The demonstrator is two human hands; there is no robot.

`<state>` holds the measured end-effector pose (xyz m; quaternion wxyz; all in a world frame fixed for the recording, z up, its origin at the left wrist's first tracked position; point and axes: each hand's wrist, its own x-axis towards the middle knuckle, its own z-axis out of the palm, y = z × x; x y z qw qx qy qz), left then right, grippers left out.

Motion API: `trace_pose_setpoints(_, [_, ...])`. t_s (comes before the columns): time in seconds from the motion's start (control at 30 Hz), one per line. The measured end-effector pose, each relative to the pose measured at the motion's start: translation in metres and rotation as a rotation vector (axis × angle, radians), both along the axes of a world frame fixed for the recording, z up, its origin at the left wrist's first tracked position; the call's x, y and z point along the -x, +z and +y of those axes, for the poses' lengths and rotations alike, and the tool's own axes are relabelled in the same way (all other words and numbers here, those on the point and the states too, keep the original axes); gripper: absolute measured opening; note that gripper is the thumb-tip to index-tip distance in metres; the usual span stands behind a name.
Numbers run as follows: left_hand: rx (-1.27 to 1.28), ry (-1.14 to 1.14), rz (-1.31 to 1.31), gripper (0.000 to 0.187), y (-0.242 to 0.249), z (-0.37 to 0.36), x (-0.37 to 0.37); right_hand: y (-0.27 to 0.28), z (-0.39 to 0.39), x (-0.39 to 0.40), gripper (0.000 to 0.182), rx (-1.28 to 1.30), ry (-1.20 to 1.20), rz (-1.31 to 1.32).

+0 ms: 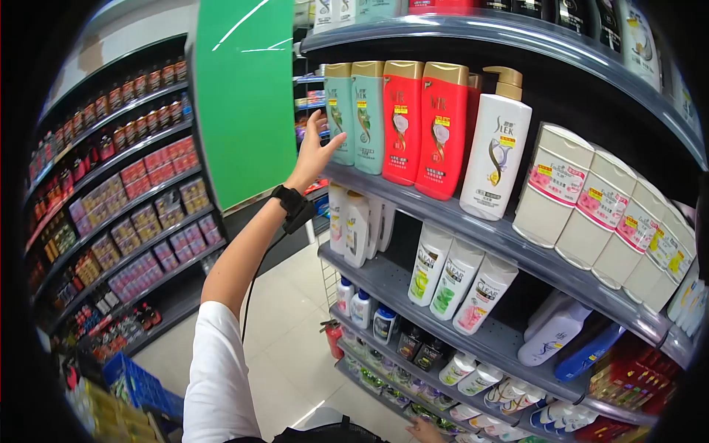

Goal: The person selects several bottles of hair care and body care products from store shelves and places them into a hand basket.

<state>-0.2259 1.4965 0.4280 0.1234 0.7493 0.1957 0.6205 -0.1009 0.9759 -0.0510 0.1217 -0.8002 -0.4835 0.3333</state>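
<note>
My left hand (317, 153) is raised to the left end of the upper shelf, thumb and fingers spread apart. Its thumb is right at the front of a pale green shampoo bottle (340, 118) with a gold cap, while the other fingers reach up beside the bottle's left side. A second pale green bottle (367, 122) stands close to the first. Two red bottles (402, 125) and a white pump bottle (495, 151) follow to the right. Low at the bottom edge, my right hand (426, 430) shows only in part, its fingers loosely extended near the lower shelves.
White bottles (463, 280) fill part of the shelf below. Boxy white packs (550, 184) stand at the right of the upper shelf. Across the tiled floor (295, 354) are more stocked shelves (140, 184), a blue crate (144, 387) and a red fire extinguisher (332, 338).
</note>
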Motion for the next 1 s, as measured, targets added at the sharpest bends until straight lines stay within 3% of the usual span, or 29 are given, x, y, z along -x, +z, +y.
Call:
trace_pose_setpoints(0.07, [0.183, -0.28, 0.043, 0.08, 0.001, 0.015, -0.01, -0.04, 0.022, 0.011, 0.042, -0.104, -0.067, -0.034])
trace_pose_setpoints(0.13, [0.152, -0.333, 0.073, 0.075, -0.007, 0.041, -0.022, -0.048, 0.033, 0.018, 0.038, -0.111, -0.169, 0.196])
trace_pose_setpoints(0.2, [0.198, -0.428, 0.041, 0.068, -0.008, 0.043, -0.025, -0.046, 0.039, 0.025, 0.038, -0.09, -0.171, 0.15])
trace_pose_setpoints(0.27, [0.157, -0.453, 0.032, 0.068, -0.01, 0.047, -0.026, -0.048, 0.044, 0.03, 0.039, -0.079, -0.213, 0.139])
trace_pose_setpoints(0.37, [0.082, -0.423, -0.202, 0.079, -0.02, 0.048, -0.033, -0.036, 0.053, 0.029, 0.039, -0.088, -0.2, 0.031])
trace_pose_setpoints(0.4, [-0.006, -0.235, -0.265, 0.083, -0.027, 0.047, -0.035, -0.049, 0.053, 0.025, 0.039, -0.084, -0.213, 0.018])
trace_pose_setpoints(0.47, [-0.114, -0.125, -0.436, 0.069, -0.035, 0.051, -0.039, -0.059, 0.058, 0.02, 0.035, -0.413, -0.089, -0.334])
trace_pose_setpoints(0.5, [-0.045, -0.226, -0.428, 0.066, -0.046, 0.05, -0.033, -0.061, 0.056, 0.011, 0.035, -0.407, -0.091, -0.344])
trace_pose_setpoints(0.57, [0.011, -0.316, -0.468, 0.055, -0.055, 0.043, -0.026, 0.028, 0.087, 0.01, 0.038, -0.339, -0.233, 0.115])
trace_pose_setpoints(0.6, [-0.125, -0.433, -0.667, 0.032, -0.064, 0.02, -0.02, 0.057, 0.099, 0.01, 0.038, -0.339, -0.236, 0.11])
trace_pose_setpoints(0.67, [-0.188, -0.453, -0.723, 0.036, -0.071, 0.007, -0.013, 0.112, 0.123, 0.016, 0.036, -0.53, -0.245, 0.157])
trace_pose_setpoints(0.73, [-0.228, -0.603, -0.472, 0.048, -0.105, -0.028, 0.019, 0.187, 0.163, 0.021, 0.039, -0.854, -0.136, -0.016])
trace_pose_setpoints(0.8, [-0.057, -0.728, -0.182, 0.06, -0.139, -0.05, 0.041, 0.225, 0.187, 0.028, 0.055, -1.004, -0.071, 0.048])
trace_pose_setpoints(0.83, [0.057, -0.844, -0.104, 0.066, -0.145, -0.059, 0.048, 0.244, 0.197, 0.036, 0.055, -1.005, -0.073, 0.048])
trace_pose_setpoints(0.87, [0.173, -0.956, -0.024, 0.072, -0.151, -0.069, 0.053, 0.261, 0.207, 0.046, 0.065, -1.072, -0.026, 0.213])
trace_pose_setpoints(0.93, [0.429, -0.929, 0.081, 0.077, -0.186, -0.118, 0.059, 0.264, 0.223, 0.061, 0.087, -1.154, 0.094, 0.411])
trace_pose_setpoints(1.0, [0.574, -1.098, 0.284, 0.074, -0.179, -0.136, 0.067, 0.263, 0.227, 0.072, 0.09, -1.102, 0.089, 0.403])
